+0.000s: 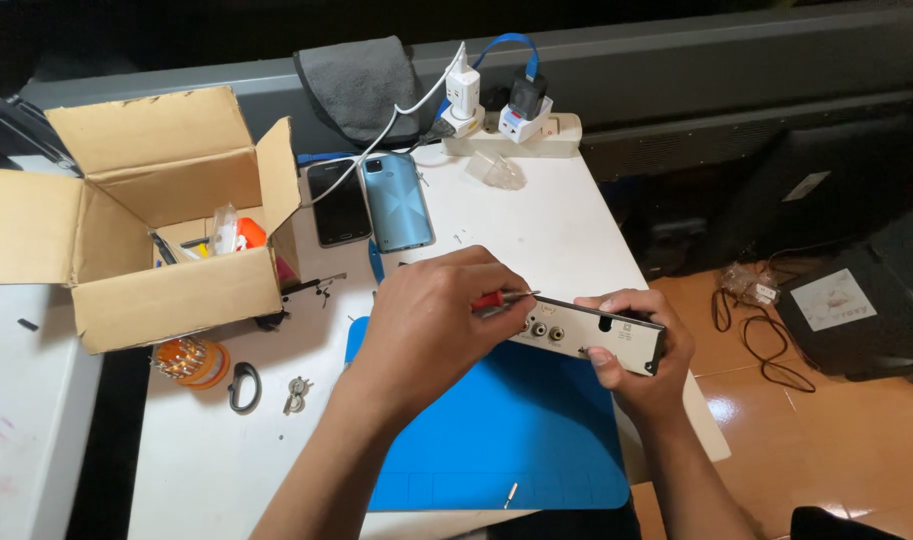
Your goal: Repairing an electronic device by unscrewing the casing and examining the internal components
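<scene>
Left hand (426, 330) clenches a red-handled screwdriver (498, 300), tip at the rear panel of the small black set-top box (598, 335) that the right hand (641, 360) grips above the blue mat (496, 440), apparently mid-unscrewing; steady turning looks next.

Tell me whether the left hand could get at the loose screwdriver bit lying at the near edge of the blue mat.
Probably not yet: the left hand grips a red-handled screwdriver against the small metal box. The path to the bit across the blue mat looks unobstructed.
</scene>
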